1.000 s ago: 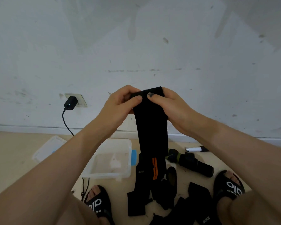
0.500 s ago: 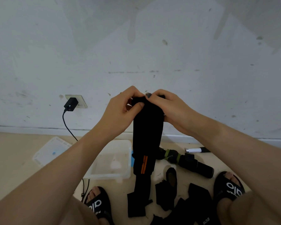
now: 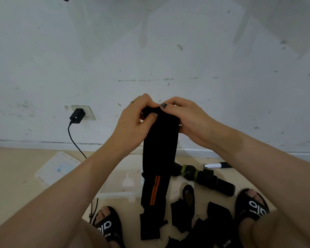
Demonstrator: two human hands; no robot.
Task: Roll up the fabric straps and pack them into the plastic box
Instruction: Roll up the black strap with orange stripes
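A long black fabric strap [image 3: 159, 151] with two orange stripes hangs down from my hands in front of the wall. My left hand [image 3: 134, 126] and my right hand [image 3: 184, 119] both pinch its top end, where a small roll has formed under my fingers. The strap's lower end trails down to the floor between my feet. Behind my left forearm, on the floor, sits the clear plastic box [image 3: 122, 183], partly hidden. Several more black straps [image 3: 184, 208] lie loose on the floor at the lower right.
The box's clear lid [image 3: 55, 169] lies on the floor to the left. A rolled black and green strap [image 3: 204, 176] and a white and black marker [image 3: 217, 165] lie near the wall. A charger [image 3: 77, 116] is plugged into a wall socket, its cable running down. My sandalled feet [image 3: 250, 204] flank the straps.
The top of the strap has been rolled further under my fingers, and the hanging part has risen, so the orange stripes sit higher than before.
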